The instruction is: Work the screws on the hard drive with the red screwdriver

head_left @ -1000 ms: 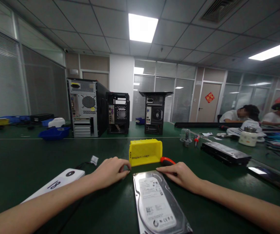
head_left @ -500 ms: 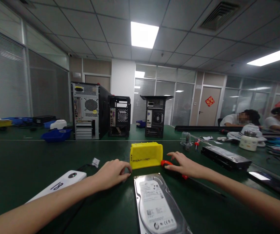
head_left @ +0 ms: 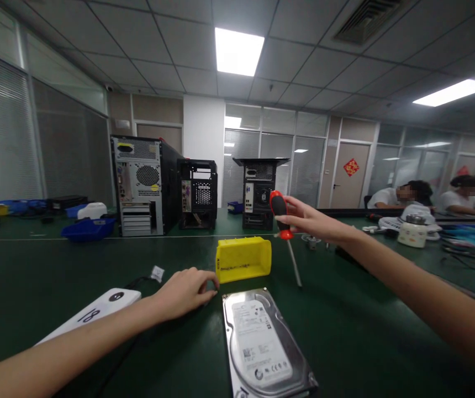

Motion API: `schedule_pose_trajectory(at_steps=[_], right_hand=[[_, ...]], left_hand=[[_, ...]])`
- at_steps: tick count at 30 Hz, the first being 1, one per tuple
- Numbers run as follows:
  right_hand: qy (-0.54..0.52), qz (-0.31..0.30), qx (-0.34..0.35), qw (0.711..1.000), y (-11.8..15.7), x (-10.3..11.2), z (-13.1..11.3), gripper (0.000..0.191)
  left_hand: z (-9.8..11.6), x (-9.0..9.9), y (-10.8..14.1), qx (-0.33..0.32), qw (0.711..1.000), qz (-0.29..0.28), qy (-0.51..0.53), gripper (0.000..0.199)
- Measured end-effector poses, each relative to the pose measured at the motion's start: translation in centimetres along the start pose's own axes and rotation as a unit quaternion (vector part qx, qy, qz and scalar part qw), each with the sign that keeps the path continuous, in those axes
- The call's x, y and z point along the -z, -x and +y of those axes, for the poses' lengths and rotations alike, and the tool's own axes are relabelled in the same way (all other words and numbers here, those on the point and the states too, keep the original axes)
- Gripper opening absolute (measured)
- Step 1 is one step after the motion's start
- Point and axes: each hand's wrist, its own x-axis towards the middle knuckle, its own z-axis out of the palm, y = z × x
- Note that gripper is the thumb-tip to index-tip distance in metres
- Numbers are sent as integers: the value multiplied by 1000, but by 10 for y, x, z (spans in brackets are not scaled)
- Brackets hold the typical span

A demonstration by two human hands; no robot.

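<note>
My right hand (head_left: 310, 220) grips the red and black handle of a screwdriver (head_left: 281, 213), raised over the table with its metal shaft slanting down. Beside the left end of a yellow bin (head_left: 243, 260), my left hand (head_left: 191, 290) rests on the table, its fingers curled; whether it holds something small I cannot make out. The bin lies on its side, opening towards me, with small dark screws inside. In front of it a silver hard drive (head_left: 260, 342) lies flat, label up.
Three computer cases stand behind, the largest (head_left: 146, 182) at the left. A blue tray (head_left: 88, 229) sits beside it. A white device marked 18 (head_left: 92, 312) lies left, partly behind my left forearm. At the right are a jar (head_left: 412, 232) and two people.
My right hand has closed on the screwdriver and lifted it off the table, turning its shaft downward. My left hand stays by the bin. The view has shifted slightly.
</note>
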Motion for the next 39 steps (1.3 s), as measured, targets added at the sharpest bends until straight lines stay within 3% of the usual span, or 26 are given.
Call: schedule_pose_trajectory(at_steps=[3, 6, 13, 39], right_hand=[[-70, 129, 57, 988, -6, -18, 8, 52], [-90, 167, 52, 980, -7, -30, 21, 51], [-31, 149, 70, 986, -1, -34, 22, 49], [-45, 122, 110, 985, -4, -41, 21, 50]], left_hand=[[-1, -1, 0, 0, 1000, 2, 4, 24], [0, -1, 0, 3, 1000, 4, 8, 23], [3, 3, 2, 1, 1000, -2, 15, 23], [0, 0, 1, 0, 1000, -3, 18, 24]])
